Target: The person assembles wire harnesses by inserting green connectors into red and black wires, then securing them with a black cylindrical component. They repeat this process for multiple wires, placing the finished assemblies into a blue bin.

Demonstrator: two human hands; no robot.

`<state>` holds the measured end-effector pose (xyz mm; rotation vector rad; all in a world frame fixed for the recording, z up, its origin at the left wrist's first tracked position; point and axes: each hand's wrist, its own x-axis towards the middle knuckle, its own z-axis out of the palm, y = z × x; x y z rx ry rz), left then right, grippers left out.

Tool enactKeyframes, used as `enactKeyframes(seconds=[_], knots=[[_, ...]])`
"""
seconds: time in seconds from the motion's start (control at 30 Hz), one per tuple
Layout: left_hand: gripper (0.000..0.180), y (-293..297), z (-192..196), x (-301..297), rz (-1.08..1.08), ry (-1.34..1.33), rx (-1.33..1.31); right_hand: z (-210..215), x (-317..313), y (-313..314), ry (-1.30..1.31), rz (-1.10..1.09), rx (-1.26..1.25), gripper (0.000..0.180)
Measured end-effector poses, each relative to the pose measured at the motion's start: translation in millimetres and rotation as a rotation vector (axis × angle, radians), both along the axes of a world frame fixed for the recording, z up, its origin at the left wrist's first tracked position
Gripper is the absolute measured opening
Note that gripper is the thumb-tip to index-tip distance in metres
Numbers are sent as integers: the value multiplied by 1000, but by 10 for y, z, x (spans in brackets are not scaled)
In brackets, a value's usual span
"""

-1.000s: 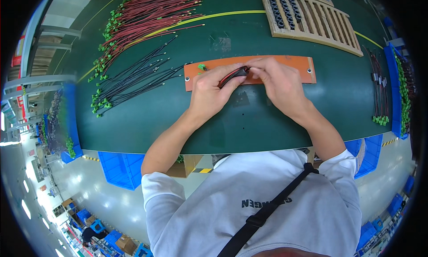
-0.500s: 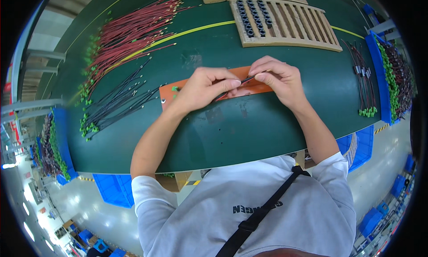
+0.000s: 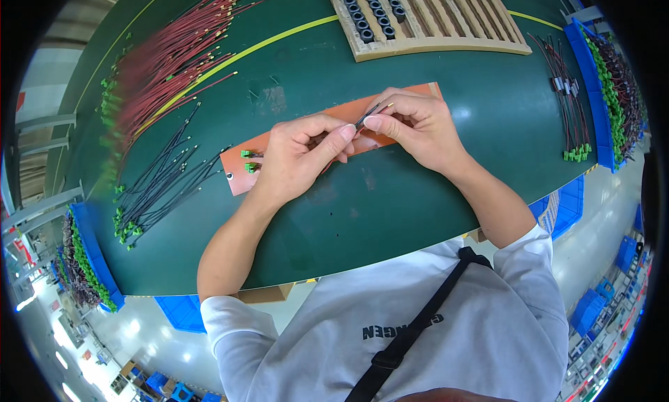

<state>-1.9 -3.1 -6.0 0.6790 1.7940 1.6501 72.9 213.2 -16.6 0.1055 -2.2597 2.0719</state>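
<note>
An orange board (image 3: 239,184) lies at a slant on the green table under both my hands. My left hand (image 3: 296,155) is closed, thumb against fingers, on thin wires above the board. Close beside it my right hand (image 3: 418,127) pinches the same wires near their ends. A dark wire (image 3: 364,116) shows between the fingertips, and a brassy tip pokes out by the right fingers. Two green connectors (image 3: 251,167) rest at the board's left end, next to my left wrist. My left hand covers the middle of the wires.
Red wires (image 3: 174,60) with green connectors and black wires (image 3: 167,172) lie to the left. A slotted tray (image 3: 446,47) partly filled with dark rings stands at the back. Tagged wires (image 3: 568,99) lie right, beside a blue bin (image 3: 592,95). Another blue bin (image 3: 97,249) stands at left.
The view has shifted, so the board and tray sit elsewhere in the picture. Both hands keep their grip on the wires, and the green connectors show more plainly beside my left wrist.
</note>
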Motion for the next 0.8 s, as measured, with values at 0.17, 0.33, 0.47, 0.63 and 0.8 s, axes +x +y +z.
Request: enactKeyframes(seconds=[0.17,0.33,0.47,0.63,0.8], knots=[[18,-21,-26,-21,-24,35,-9,21,-10,-26,-17,-36,36,13],[19,-19,-47,-23,-31,18,2,-15,-21,-21,19,-32,52,13],[20,-17,-44,-15,-25,26,-7,-36,-28,-22,18,-39,32,13],[20,-15,-29,-21,-16,-21,-16,-15,-21,3,-13,-30,89,12],[21,-10,19,-12,-15,-34,-68,10,-15,5,-28,-19,94,12]])
